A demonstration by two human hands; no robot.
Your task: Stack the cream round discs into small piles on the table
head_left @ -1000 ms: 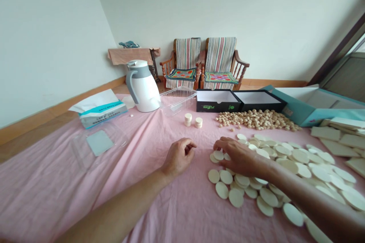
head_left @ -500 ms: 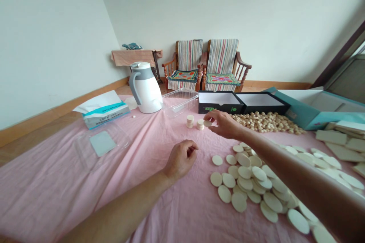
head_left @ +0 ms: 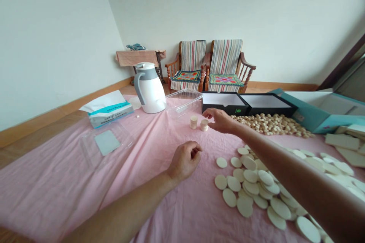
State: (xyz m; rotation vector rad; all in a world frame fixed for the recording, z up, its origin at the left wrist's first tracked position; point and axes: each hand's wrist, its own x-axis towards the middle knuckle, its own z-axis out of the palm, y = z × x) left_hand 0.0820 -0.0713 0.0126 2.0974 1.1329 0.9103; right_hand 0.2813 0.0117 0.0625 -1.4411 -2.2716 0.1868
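My right hand (head_left: 220, 120) reaches out over the pink cloth (head_left: 71, 182), fingers loosely apart and empty, right beside two short stacks of pale round discs (head_left: 204, 124). The left stack (head_left: 194, 122) stands a little further left. My left hand (head_left: 185, 160) rests on the cloth nearer me, curled into a loose fist with nothing showing in it. Several flat cream discs (head_left: 256, 184) lie spread out to the right of it, under my right forearm.
A heap of small pale round pieces (head_left: 270, 123) lies before two open black boxes (head_left: 225, 103). A white jug (head_left: 149, 89), a clear tray (head_left: 184, 98), a tissue pack (head_left: 110, 110), a teal box (head_left: 313, 115) and pale slabs (head_left: 342, 141) ring the cloth. Two chairs (head_left: 211, 64) stand behind.
My right hand lifted a disc from the spread, carried it forward to the right-hand small stack and let it go. My left hand stayed curled in place.
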